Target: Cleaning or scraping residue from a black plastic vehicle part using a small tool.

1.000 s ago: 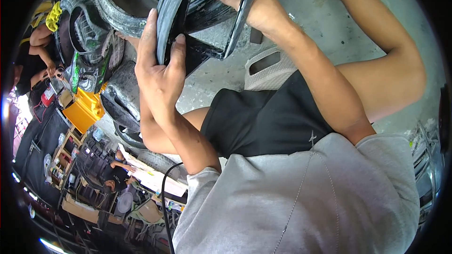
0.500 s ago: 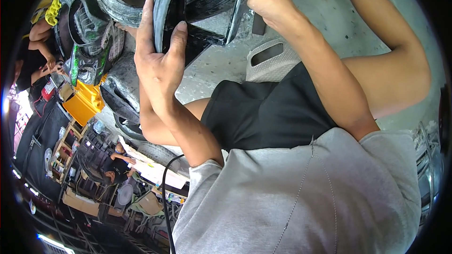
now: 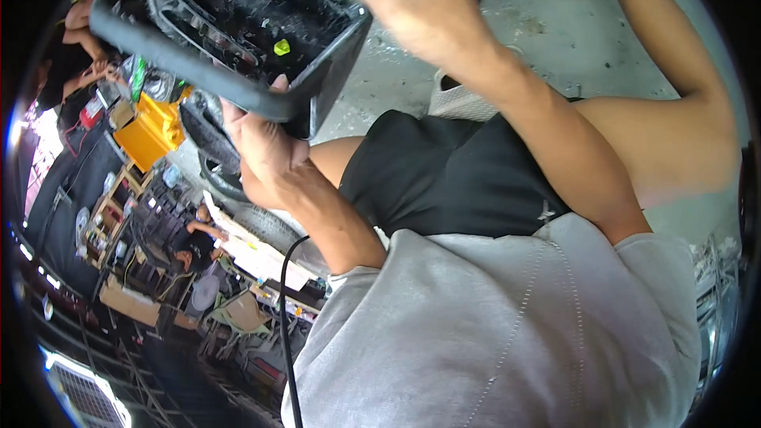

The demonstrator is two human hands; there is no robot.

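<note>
A black plastic part (image 3: 238, 91) with an open, rounded rectangular frame and a scuffed interior is held tilted at the top of the view. A small yellow piece (image 3: 281, 47) shows inside it. My left hand (image 3: 258, 135) is closed on the part's lower edge, its fingers partly hidden behind it. My right hand (image 3: 404, 4) has curled fingers at the upper right rim, near the top border; whatever is pinched there is hidden. My black shorts and thighs lie below the part.
A beige perforated item (image 3: 452, 97) lies on the grey floor (image 3: 563, 24). Yellow plastic parts (image 3: 151, 135) and dark parts are piled at the left, near a co-worker's arm (image 3: 87, 47). Another person (image 3: 202, 238) is by a white board (image 3: 273, 257). A shelf (image 3: 115, 222) holds small items.
The black part has turned to show its inside and moved left, covering the tire area. My left hand has rotated and dropped lower; my right hand has moved left along the upper edge.
</note>
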